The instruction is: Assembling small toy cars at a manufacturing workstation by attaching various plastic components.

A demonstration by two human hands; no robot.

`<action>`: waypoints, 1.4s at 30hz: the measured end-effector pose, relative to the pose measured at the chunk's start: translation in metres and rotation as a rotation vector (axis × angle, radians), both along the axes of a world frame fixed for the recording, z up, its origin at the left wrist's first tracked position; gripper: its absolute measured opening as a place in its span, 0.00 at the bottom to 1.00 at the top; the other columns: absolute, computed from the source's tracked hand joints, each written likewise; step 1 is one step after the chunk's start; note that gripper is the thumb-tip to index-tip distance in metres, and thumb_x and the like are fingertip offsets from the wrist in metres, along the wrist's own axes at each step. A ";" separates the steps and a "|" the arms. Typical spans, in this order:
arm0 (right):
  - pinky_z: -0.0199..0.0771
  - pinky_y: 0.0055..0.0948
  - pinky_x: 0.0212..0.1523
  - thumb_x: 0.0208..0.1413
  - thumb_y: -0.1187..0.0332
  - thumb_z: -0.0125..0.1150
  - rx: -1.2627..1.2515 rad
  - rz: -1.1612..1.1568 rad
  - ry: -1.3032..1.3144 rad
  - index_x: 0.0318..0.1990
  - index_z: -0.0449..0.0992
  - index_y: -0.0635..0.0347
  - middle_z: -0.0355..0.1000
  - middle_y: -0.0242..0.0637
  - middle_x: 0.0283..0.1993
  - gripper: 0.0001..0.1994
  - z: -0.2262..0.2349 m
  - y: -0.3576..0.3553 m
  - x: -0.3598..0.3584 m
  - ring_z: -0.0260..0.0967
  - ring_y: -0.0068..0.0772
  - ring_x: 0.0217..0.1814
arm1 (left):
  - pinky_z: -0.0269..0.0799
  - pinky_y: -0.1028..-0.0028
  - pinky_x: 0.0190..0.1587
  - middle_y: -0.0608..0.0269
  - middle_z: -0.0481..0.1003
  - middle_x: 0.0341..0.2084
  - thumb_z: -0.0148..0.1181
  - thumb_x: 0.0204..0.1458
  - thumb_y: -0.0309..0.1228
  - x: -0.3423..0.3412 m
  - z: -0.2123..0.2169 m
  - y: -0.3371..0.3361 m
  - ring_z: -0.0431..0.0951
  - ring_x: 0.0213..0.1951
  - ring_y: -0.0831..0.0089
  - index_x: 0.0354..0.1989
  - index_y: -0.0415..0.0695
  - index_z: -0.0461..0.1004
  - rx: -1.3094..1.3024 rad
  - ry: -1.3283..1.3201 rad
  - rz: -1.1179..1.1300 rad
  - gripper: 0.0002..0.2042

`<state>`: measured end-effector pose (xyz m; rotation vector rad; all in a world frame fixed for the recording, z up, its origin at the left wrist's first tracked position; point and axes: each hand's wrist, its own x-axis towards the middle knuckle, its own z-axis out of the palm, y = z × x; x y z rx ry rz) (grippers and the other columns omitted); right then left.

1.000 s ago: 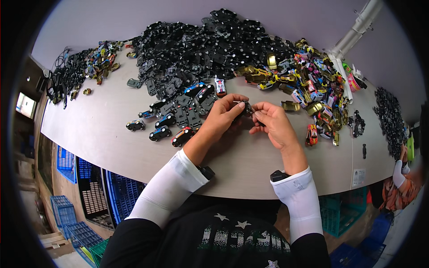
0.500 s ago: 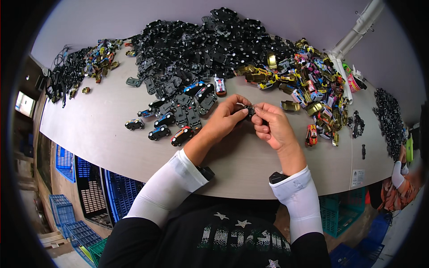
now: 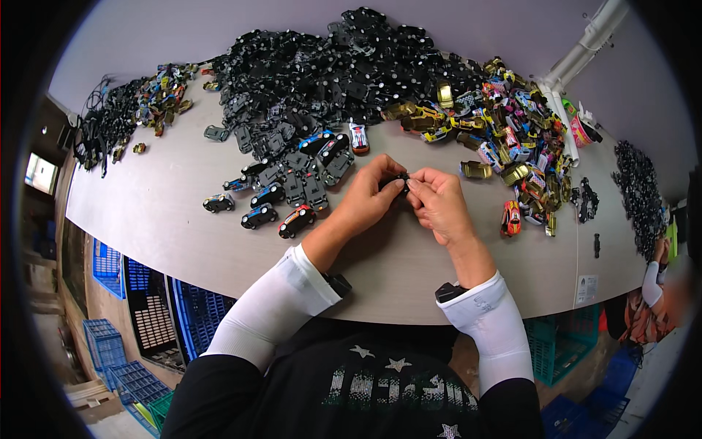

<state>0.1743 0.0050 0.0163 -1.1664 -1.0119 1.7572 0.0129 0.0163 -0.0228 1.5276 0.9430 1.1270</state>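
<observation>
Both hands pinch one small black toy-car part [image 3: 403, 180]: left hand [image 3: 368, 197] and right hand [image 3: 439, 203] meet fingertip to fingertip. Black chassis pile [image 3: 329, 73] at twelve o'clock, finished toy cars [image 3: 270, 208] at nine

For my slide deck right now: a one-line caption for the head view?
Both hands, left hand and right hand, pinch a small black toy-car part above a grey table heaped with parts.

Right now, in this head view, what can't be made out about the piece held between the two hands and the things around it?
- Small dark piece: mostly covered by the fingers of the left hand and right hand; its shape is unclear.
- Black parts heap: single pieces too small to tell apart.
- Person at the right edge: cut off by the rim and blurred.
</observation>
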 end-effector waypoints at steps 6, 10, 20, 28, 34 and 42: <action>0.43 0.14 0.10 0.62 0.72 0.52 -0.024 0.018 0.026 0.39 0.75 0.65 0.64 0.27 0.20 0.07 0.007 0.003 0.009 0.49 0.09 0.13 | 0.69 0.78 0.28 0.59 0.74 0.34 0.53 0.56 0.23 0.000 0.005 -0.003 0.72 0.32 0.80 0.42 0.36 0.67 -0.103 -0.064 -0.003 0.08; 0.45 0.15 0.11 0.62 0.72 0.52 -0.005 0.005 -0.085 0.39 0.76 0.66 0.64 0.25 0.19 0.08 0.009 0.002 0.005 0.51 0.10 0.14 | 0.70 0.76 0.31 0.59 0.74 0.33 0.54 0.55 0.23 -0.001 0.003 -0.002 0.72 0.32 0.78 0.41 0.35 0.68 -0.109 -0.033 0.015 0.07; 0.54 0.15 0.19 0.60 0.73 0.51 0.040 0.018 -0.262 0.43 0.77 0.68 0.64 0.24 0.18 0.10 0.011 0.005 0.009 0.54 0.10 0.19 | 0.71 0.77 0.34 0.61 0.74 0.34 0.56 0.54 0.23 0.000 0.007 -0.003 0.73 0.32 0.79 0.43 0.35 0.69 -0.184 -0.020 0.002 0.10; 0.50 0.15 0.15 0.62 0.73 0.51 0.264 0.051 -0.179 0.39 0.76 0.65 0.64 0.24 0.19 0.07 0.002 0.005 0.008 0.53 0.09 0.16 | 0.66 0.84 0.28 0.67 0.76 0.31 0.62 0.54 0.28 -0.001 0.022 -0.004 0.71 0.30 0.85 0.47 0.39 0.69 -0.271 -0.188 0.195 0.15; 0.45 0.14 0.10 0.62 0.70 0.51 0.013 0.015 0.161 0.41 0.73 0.64 0.65 0.27 0.21 0.07 0.014 0.005 0.013 0.51 0.09 0.14 | 0.64 0.84 0.27 0.72 0.73 0.28 0.57 0.60 0.34 0.001 0.008 -0.005 0.69 0.27 0.87 0.42 0.40 0.68 -0.225 -0.235 0.003 0.10; 0.46 0.14 0.10 0.62 0.68 0.53 -0.119 0.044 0.278 0.37 0.72 0.62 0.65 0.29 0.22 0.06 0.009 0.007 0.017 0.51 0.10 0.13 | 0.57 0.85 0.23 0.71 0.70 0.26 0.51 0.62 0.32 0.003 0.014 -0.011 0.64 0.23 0.88 0.50 0.43 0.62 -0.271 -0.117 -0.037 0.12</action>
